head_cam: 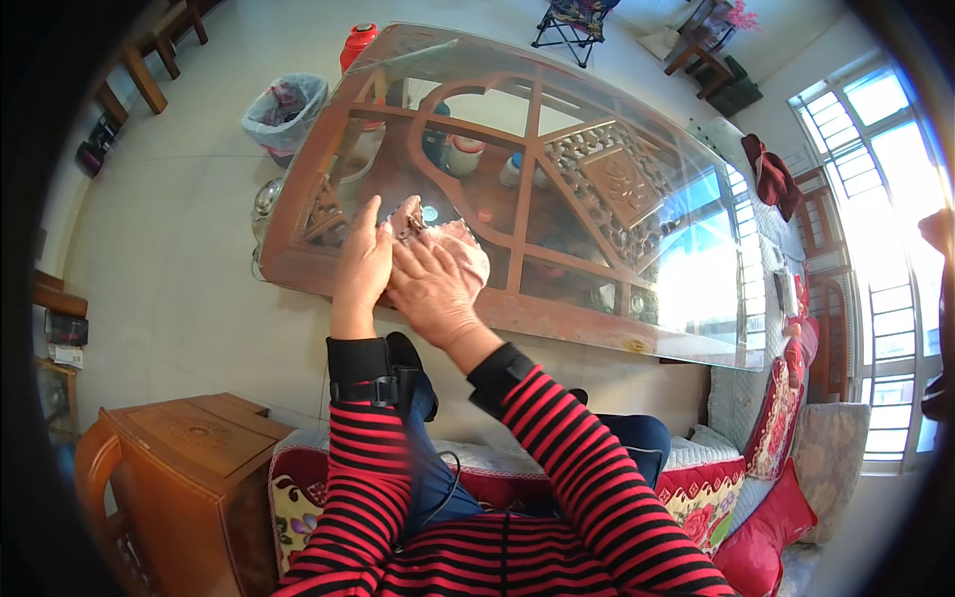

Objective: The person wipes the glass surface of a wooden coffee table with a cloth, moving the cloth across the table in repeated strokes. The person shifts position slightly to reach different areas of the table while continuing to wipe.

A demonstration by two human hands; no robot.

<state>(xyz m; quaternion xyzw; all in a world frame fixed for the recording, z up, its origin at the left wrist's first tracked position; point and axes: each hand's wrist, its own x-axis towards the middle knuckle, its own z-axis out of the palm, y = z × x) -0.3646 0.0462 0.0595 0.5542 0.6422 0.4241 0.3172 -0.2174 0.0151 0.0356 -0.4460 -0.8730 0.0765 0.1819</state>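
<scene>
A crumpled pink cloth (464, 254) with a dark patterned edge is under my hands, over the glass top (477, 198) of a brown wooden coffee table. My right hand (431, 289) presses on the cloth with its palm down. Beside it, my left hand (364, 257) is turned on its edge at the cloth's left side, thumb pointing up. The two hands touch. Some of the left fingers are hidden, so its grip on the cloth cannot be made out.
Through the glass show jars (465, 154) and carved wooden panels (619, 183). A lined waste bin (286, 112) and a red flask (358, 45) stand past the table's left end. A wooden cabinet (194, 463) is at my left. Behind me runs a seat with a patterned cover (697, 492).
</scene>
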